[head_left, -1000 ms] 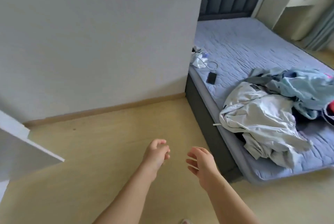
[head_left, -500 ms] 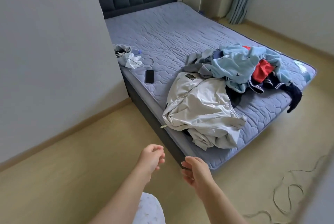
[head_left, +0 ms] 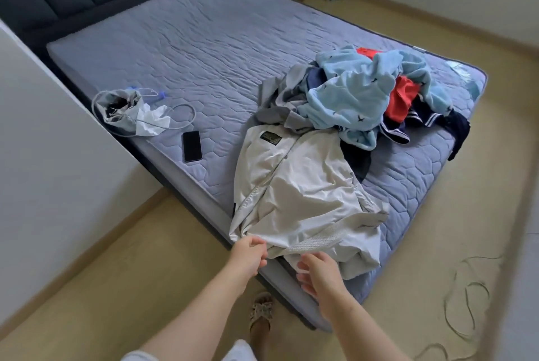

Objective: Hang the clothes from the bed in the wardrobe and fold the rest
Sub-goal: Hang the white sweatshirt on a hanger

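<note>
Pinching the jacket (head_left: 303,194) hem at the bed (head_left: 180,48) near edge, left hand (head_left: 248,255) grips; right hand (head_left: 320,273) touches cloth, grip unclear; lift by shoulders, clear of the pile (head_left: 367,92).

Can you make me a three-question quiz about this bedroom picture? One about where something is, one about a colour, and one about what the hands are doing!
1. Where is the black phone?
A. on the floor
B. on the mattress, between the white bag and the cream jacket
C. on top of the clothes pile

2. What colour is the big fluffy garment on top of the pile?
A. light blue
B. green
C. yellow

3. What is the left hand doing?
A. holding the phone
B. resting on the floor
C. pinching the jacket's near edge

Answers: 1 B, it lies on the quilted mattress between them. 2 A, it is pale blue with small dark marks. 3 C, its fingers close on the hem, while the right hand reaches in beside it.
</note>
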A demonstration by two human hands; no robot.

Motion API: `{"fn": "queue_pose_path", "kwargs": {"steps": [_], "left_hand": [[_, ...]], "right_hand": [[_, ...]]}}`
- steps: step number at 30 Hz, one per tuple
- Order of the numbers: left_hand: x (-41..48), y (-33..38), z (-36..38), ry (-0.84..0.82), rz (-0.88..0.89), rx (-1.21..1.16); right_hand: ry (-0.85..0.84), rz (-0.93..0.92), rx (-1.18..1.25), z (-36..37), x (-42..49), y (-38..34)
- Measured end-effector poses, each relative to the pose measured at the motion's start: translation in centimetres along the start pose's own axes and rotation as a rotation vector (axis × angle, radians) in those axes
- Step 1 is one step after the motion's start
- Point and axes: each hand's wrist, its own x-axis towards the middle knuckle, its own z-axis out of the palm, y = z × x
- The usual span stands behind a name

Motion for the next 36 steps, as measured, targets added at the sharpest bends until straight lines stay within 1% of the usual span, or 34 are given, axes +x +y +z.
{"fn": "queue_pose_path", "kwargs": {"steps": [2, 6, 7, 10, 12, 14, 16, 18, 19, 20, 22, 23, 24, 25, 27, 28, 30, 33, 34, 36], "left_hand": [[2.6, 0.8, 0.8, -0.008, -0.051, 0.046], [6.8, 0.5, 2.4, -0.024, -0.188, 0.109], [7.8, 0.2, 2.9, -0.029, -0.218, 0.116], [11.1, -1.4, 4.2, -0.036, -0.274, 0.148], [13.3, -3.1, 5.2, -0.078, -0.239, 0.213], [15.6, -5.2, 6.4, -0.153, -0.144, 0.34], [17.1, -7.0, 7.5, -0.217, -0.072, 0.393], [18.5, -8.2, 8.8, -0.239, -0.079, 0.377], [19.1, -8.8, 9.4, -0.236, -0.078, 0.431], [19.6, -9.3, 9.9, -0.237, -0.045, 0.578], [20.7, -9.7, 10.6, -0.184, 0.113, 1.003], [21.2, -9.7, 10.7, -0.135, 0.201, 1.151], [21.6, -9.5, 10.8, -0.105, 0.255, 1.223], [21.8, -9.3, 10.7, -0.093, 0.287, 1.232], [22.0, -9.0, 10.4, -0.103, 0.352, 1.171], [21.7, -8.8, 10.1, -0.121, 0.386, 1.099], [20.3, -8.6, 9.2, -0.164, 0.399, 0.928], [17.4, -7.8, 7.5, -0.133, 0.443, 0.8], [16.3, -7.0, 6.9, -0.129, 0.469, 0.756], [14.4, -4.9, 5.7, -0.173, 0.52, 0.725]], "right_hand": [[0.014, -0.001, -0.097, 0.0, 2.5, -0.5], [-0.006, 0.053, -0.205, -0.3, 6.9, 0.1], [0.006, 0.046, -0.27, -0.6, 8.0, 0.3], [0.043, -0.024, -0.571, -1.6, 11.8, 0.9], [0.04, -0.096, -0.837, -2.1, 13.9, 1.4], [0.021, -0.186, -1.066, -2.3, 16.1, 2.0], [0.008, -0.208, -1.105, -2.5, 18.4, 2.6], [0.012, -0.187, -1.102, -2.5, 20.3, 3.3], [0.009, -0.204, -1.158, -2.5, 21.0, 3.9], [0.007, -0.246, -1.231, -2.4, 21.7, 4.6], [0.017, -0.354, -1.353, -2.4, 22.5, 5.5], [0.025, -0.402, -1.38, -2.4, 22.8, 5.9], [0.022, -0.44, -1.376, -2.4, 22.8, 6.2], [0.009, -0.455, -1.345, -2.5, 22.8, 6.4], [-0.004, -0.451, -1.195, -2.7, 22.2, 6.7], [-0.01, -0.437, -1.125, -2.8, 21.8, 6.5], [-0.033, -0.426, -1.05, -2.9, 20.7, 6.0], [-0.108, -0.442, -0.932, -2.8, 18.9, 3.8], [-0.14, -0.443, -0.916, -3.0, 17.9, 2.9], [-0.189, -0.457, -0.975, -3.5, 15.8, 1.5]]}}
